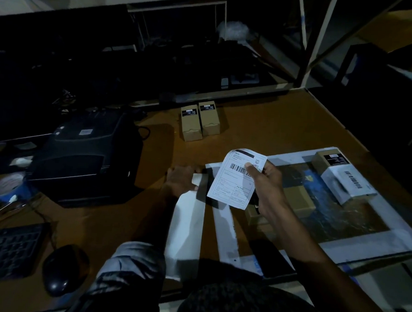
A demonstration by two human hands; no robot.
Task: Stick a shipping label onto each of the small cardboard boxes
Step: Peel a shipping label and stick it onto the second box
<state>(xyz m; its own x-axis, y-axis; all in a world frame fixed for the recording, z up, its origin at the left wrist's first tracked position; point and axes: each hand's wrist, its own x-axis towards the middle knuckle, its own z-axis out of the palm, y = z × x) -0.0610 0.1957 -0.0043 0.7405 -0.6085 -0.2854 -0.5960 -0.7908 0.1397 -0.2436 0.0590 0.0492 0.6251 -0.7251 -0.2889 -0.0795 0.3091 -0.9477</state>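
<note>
Head view, the only one supplied: I find the task partly done. At the right edge of the frame a labelled box (342, 178) lies on the blue-and-white mat (362, 242), a white barcode sheet wrapped over its near end, so I judge it finished. Two bare boxes (200, 121) stand side by side, touching, on the brown table (261, 125) above centre; they carry only small dark stickers and I judge them outstanding. Another brown box (298, 199) lies on the mat, partly hidden behind the right hand (268, 183), its status unclear. That hand pinches a shipping label (234, 181) between thumb and curled fingers, held above the mat at centre frame. The label is white, slightly curled at its top edge, printed with a barcode and ruled boxes. The left hand (181, 179) grips a blank white strip (187, 228), which I take for peeled backing, running toward the lower frame. A label printer (88, 154) sits at left.
</note>
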